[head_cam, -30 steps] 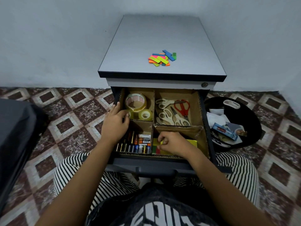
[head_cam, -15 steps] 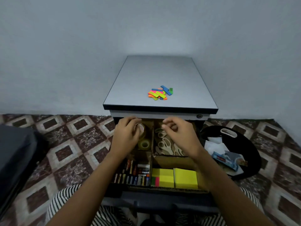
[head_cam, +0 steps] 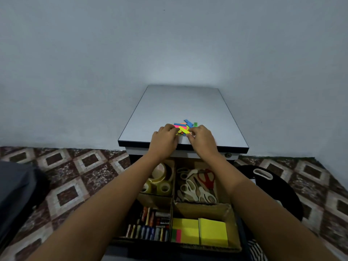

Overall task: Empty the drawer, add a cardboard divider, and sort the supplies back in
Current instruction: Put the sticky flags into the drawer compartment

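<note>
Strips [head_cam: 185, 127] on cabinet top [head_cam: 178, 104] (drawer [head_cam: 146, 251] below).

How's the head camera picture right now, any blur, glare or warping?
Head view: dim, flat light, soft bright patch on the pale wall above the grey cabinet top; patterned floor tiles at right look smeared; left hand, right hand and small coloured paper strips look fairly sharp.
</note>
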Available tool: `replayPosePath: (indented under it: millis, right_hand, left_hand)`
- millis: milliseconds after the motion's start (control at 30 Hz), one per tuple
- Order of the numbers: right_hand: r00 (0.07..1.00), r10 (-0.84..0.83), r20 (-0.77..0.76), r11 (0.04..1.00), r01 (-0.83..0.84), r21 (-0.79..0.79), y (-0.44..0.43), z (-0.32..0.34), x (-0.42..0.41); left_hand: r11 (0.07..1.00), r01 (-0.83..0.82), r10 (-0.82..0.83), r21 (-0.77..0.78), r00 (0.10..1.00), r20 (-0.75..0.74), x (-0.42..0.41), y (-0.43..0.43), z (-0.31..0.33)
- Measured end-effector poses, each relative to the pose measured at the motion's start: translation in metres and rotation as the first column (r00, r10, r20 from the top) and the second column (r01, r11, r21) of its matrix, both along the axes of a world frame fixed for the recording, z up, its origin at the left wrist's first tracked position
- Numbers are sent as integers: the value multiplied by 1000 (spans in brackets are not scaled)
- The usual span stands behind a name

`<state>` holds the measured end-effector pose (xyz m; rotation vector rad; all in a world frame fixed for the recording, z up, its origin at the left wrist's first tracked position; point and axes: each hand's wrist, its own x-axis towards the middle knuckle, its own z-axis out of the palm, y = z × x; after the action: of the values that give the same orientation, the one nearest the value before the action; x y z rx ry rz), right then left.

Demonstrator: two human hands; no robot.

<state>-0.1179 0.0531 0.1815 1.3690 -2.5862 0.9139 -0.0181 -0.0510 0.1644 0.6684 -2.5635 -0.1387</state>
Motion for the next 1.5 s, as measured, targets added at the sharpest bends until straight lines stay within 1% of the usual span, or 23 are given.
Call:
replayPosePath:
  millis: [100,233,433,533,633,733,833,900,1000,1100,1200,1267,1333,1433,1500]
  right_hand:
    - [999,-52,9,997,51,50,-10,3,-3]
    - [996,-90,0,992,89,85,-16,1,-4]
    - [995,-97,28,995,96,26,-15,-1,-2]
    - [992,-107,65,994,108,-23,-14,0,-2]
    - [983,-112,144,989,124,-77,-13,1,-2]
    - [969,-97,227,979,134,-156,-8,1,1]
    - [946,-62,318,952,152,-267,4,3,6]
    - [920,-39,390,936,170,-309,14,2,10]
    - [859,31,511,916,180,-359,31,0,16]
    - [801,144,581,915,115,-386,56,-10,26]
    - [738,201,644,924,75,-374,81,-27,37]
    - [685,218,695,939,46,-340,97,-40,43]
    - [652,238,720,961,-52,-271,112,-53,48]
    - [635,239,734,969,-206,-138,129,-71,56]
    - [660,217,719,959,-280,-32,136,-81,61]
  left_hand:
    - [994,-56,54,89,998,32,-12,-4,7]
    - [989,-115,109,92,991,72,-20,-5,11]
    - [986,-127,125,104,992,30,-20,-4,12]
    - [974,-114,123,194,992,-35,-17,-2,13]
    - [952,-79,118,295,986,-115,-14,-2,15]
    - [942,-43,118,333,971,-208,-8,-2,16]
    - [929,17,116,371,935,-335,2,4,18]
    - [909,56,129,414,906,-404,11,11,18]
    - [843,110,168,527,876,-453,28,24,13]
    - [777,150,187,612,873,-451,49,36,-5]
    - [718,150,167,680,911,-378,72,49,-32]
    - [669,136,183,731,923,-339,84,58,-51]
    - [642,106,212,760,928,-308,93,65,-65]
    - [568,86,261,818,924,-278,102,75,-79]
    - [529,82,291,845,917,-272,106,81,-86]
